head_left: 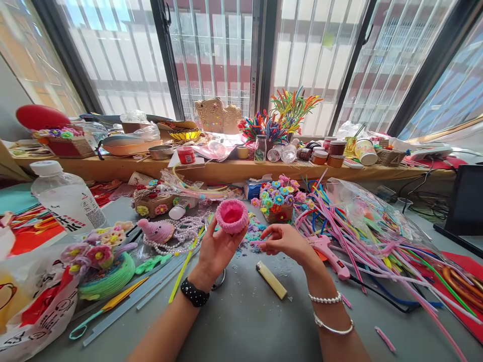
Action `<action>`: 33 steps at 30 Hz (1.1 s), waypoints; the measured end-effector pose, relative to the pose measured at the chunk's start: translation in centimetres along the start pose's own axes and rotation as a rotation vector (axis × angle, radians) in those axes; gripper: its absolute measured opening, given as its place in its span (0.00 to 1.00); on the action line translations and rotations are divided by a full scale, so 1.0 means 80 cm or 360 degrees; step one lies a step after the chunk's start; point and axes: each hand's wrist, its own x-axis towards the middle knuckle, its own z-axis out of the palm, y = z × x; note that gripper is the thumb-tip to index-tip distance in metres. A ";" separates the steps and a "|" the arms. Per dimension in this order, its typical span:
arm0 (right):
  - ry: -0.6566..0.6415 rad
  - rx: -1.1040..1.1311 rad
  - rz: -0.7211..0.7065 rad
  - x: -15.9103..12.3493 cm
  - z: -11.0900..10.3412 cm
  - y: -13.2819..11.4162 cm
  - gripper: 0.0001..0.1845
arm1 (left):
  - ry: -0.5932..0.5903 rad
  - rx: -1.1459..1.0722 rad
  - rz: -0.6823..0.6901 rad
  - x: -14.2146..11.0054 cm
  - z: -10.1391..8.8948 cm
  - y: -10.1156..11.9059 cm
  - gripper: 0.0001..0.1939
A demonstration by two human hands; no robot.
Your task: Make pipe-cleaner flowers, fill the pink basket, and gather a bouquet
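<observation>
My left hand [219, 254] is closed around the lower part of a small pink fuzzy cup [232, 217], its opening tilted toward me and its inside a deeper pink. To the right, my right hand [285, 242] pinches a short pink piece [257, 244] that looks like pipe cleaner, apart from the cup. A pale yellow lighter [272, 282] lies on the table below my hands. Beside my right wrist rests a pink glue gun [332, 259] with a black cord. Colourful scraps [256, 229] are scattered behind my hands.
Loose pipe cleaners [362, 251] cover the right side. Left are glue sticks [121, 301], a bead string [184, 232], a green flower basket [107, 279] and a bottle [64, 196]. A flower pot [277, 208] stands behind the scraps; a crowded ledge [222, 173] runs below the windows.
</observation>
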 end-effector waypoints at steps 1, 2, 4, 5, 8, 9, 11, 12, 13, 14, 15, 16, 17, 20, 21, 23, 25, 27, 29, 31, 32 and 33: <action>0.0040 -0.0085 -0.0015 0.001 0.000 0.000 0.12 | -0.0005 -0.0010 0.0002 0.000 0.000 0.000 0.22; 0.0077 -0.0157 -0.0036 0.002 -0.001 0.000 0.11 | -0.0011 -0.0021 0.0003 0.000 0.000 0.000 0.22; 0.0143 -0.0239 -0.0115 0.006 -0.002 0.003 0.08 | -0.0020 -0.0038 0.0000 0.000 0.000 0.000 0.22; 0.0182 -0.0251 -0.0164 0.008 -0.002 0.004 0.08 | -0.0021 -0.0043 -0.0006 0.001 0.000 0.000 0.22; 0.0324 -0.0257 -0.0234 0.014 -0.002 0.011 0.15 | -0.0009 -0.0039 -0.0024 0.001 -0.001 0.000 0.23; 0.0370 -0.0268 -0.0213 0.015 -0.002 0.013 0.18 | -0.0005 -0.0039 -0.0024 0.001 -0.001 0.000 0.23; 0.0419 -0.0351 -0.0138 0.015 -0.002 0.016 0.20 | -0.0016 -0.0045 -0.0017 0.001 -0.002 0.000 0.22; 0.0403 -0.0425 -0.0100 0.014 -0.002 0.016 0.18 | -0.0028 -0.0050 -0.0013 0.001 -0.002 0.000 0.22; 0.0347 -0.0518 -0.0059 0.012 -0.002 0.017 0.15 | -0.0044 -0.0052 -0.0012 0.000 -0.001 0.000 0.22; 0.0252 -0.0629 -0.0009 0.009 0.000 0.018 0.12 | -0.0059 -0.0049 -0.0013 -0.001 0.000 0.000 0.22; 0.0122 -0.0756 0.0046 0.007 0.002 0.018 0.10 | -0.0073 -0.0042 -0.0017 -0.002 0.001 0.000 0.22; -0.0016 -0.0894 0.0100 0.005 0.004 0.019 0.10 | -0.0084 -0.0033 -0.0019 -0.003 0.002 0.000 0.21; -0.0139 -0.1034 0.0145 0.003 0.008 0.021 0.11 | -0.0093 -0.0019 -0.0018 -0.004 0.003 -0.001 0.21; -0.0317 -0.1374 0.0154 0.000 0.019 0.025 0.14 | -0.0129 0.0030 -0.0008 -0.006 0.005 -0.002 0.19; -0.0331 -0.1433 0.0110 0.000 0.021 0.025 0.15 | -0.0147 0.0048 -0.0004 -0.006 0.004 -0.002 0.19; -0.0331 -0.1434 -0.0038 0.002 0.022 0.024 0.15 | -0.0190 0.0086 -0.0013 -0.007 0.003 -0.003 0.18; -0.0239 -0.1249 -0.0205 0.003 0.016 0.020 0.13 | -0.0229 0.0123 -0.0039 -0.007 0.001 -0.004 0.17; 0.0012 -0.0894 -0.0319 0.005 0.008 0.012 0.10 | -0.0243 0.0153 -0.0072 -0.007 0.001 -0.004 0.16; 0.0366 -0.0441 -0.0403 0.004 0.001 0.003 0.10 | -0.0227 0.0165 -0.0086 -0.007 0.002 -0.004 0.16; 0.0652 -0.0022 -0.0524 0.002 -0.002 -0.006 0.12 | -0.0166 0.0168 -0.0082 -0.006 0.003 -0.005 0.17; 0.0743 0.0151 -0.0597 0.001 -0.001 -0.009 0.13 | -0.0124 0.0174 -0.0079 -0.006 0.003 -0.005 0.17; 0.0794 0.0289 -0.0671 -0.001 0.000 -0.012 0.13 | -0.0075 0.0187 -0.0071 -0.005 0.003 -0.006 0.17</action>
